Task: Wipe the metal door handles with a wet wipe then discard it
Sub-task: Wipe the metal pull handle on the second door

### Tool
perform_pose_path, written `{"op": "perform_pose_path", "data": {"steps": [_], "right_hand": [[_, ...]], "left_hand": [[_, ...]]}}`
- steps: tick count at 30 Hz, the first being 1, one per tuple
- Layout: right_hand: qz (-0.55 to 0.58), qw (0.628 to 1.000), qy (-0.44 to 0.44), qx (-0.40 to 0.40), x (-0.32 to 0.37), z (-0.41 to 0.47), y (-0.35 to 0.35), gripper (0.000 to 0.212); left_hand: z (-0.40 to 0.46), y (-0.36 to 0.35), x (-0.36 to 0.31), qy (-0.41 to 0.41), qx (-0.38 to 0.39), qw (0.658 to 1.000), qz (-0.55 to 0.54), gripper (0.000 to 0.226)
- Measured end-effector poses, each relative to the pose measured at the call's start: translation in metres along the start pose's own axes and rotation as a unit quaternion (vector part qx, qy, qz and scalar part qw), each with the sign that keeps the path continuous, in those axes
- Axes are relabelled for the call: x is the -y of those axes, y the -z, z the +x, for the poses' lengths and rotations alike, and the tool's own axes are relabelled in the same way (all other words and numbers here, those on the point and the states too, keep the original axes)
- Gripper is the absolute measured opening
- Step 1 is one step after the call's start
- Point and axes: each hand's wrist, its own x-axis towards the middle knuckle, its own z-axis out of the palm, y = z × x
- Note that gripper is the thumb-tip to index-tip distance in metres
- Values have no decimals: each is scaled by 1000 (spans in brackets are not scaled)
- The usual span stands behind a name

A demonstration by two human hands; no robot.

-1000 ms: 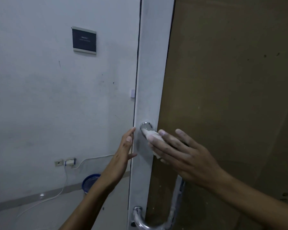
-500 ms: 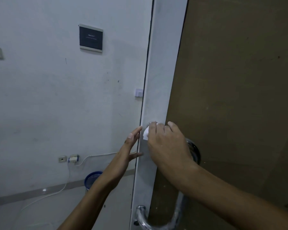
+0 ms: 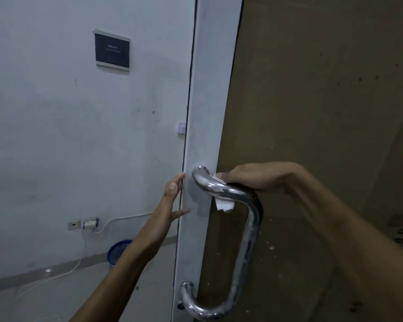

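Note:
A shiny metal U-shaped door handle (image 3: pixel 247 228) is fixed to the white edge of a door (image 3: pixel 203 112) with a brown face. My right hand (image 3: pixel 251 178) reaches behind the handle's upper bend and grips a white wet wipe (image 3: pixel 223 204) against the bar; a corner of the wipe hangs below the bar. My left hand (image 3: pixel 171 198) lies flat against the door's left edge with fingers straight, level with the handle's top mount.
A blue mesh waste basket (image 3: pixel 119 251) stands on the floor by the white wall, left of the door. A wall socket with a plug and white cable (image 3: pixel 90 223) sits above it. A dark wall panel (image 3: pixel 112 51) hangs higher up.
My right hand slid with the wipe from the handle's top mount to behind its upper bend, uncovering the mount. The left hand stays on the door edge.

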Motion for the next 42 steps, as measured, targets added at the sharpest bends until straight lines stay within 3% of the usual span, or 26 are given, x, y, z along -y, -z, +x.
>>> {"op": "perform_pose_path", "data": {"steps": [4,6,9,12,16,19,21,25,29,34,42], "right_hand": [[147,988,-36,24,-40,4,3,53],[244,966,-7,80,-58,4,-1,47],[377,920,38,105,-83,2,-15,41],[483,871,84,34,-106,-3,-44,41],[517,828,168,-138,-119,-8,-99,54],[478,799,176,-319,-109,-5,-138,60],[458,766,143,-428,-100,-3,-156,44],[342,761,88,-544,-87,0,-179,44],[151,714,67,-680,-74,5,-187,57],[-44,687,78,-721,-61,10,-167,52],[-199,712,220,-637,-60,4,-116,33]], "left_hand": [[1,5,1,-1,11,1000,2,55],[1,6,1,0,12,1000,4,53],[1,6,1,-2,14,1000,4,49],[1,7,2,-3,13,1000,8,46],[2,7,4,-4,11,1000,18,43],[4,7,6,-6,10,1000,27,47],[4,7,9,-7,9,1000,29,53],[4,7,10,-7,2,999,34,52],[5,7,9,-4,1,999,33,51],[4,6,7,-4,2,999,32,56],[4,4,6,-9,-6,999,36,57]]}}
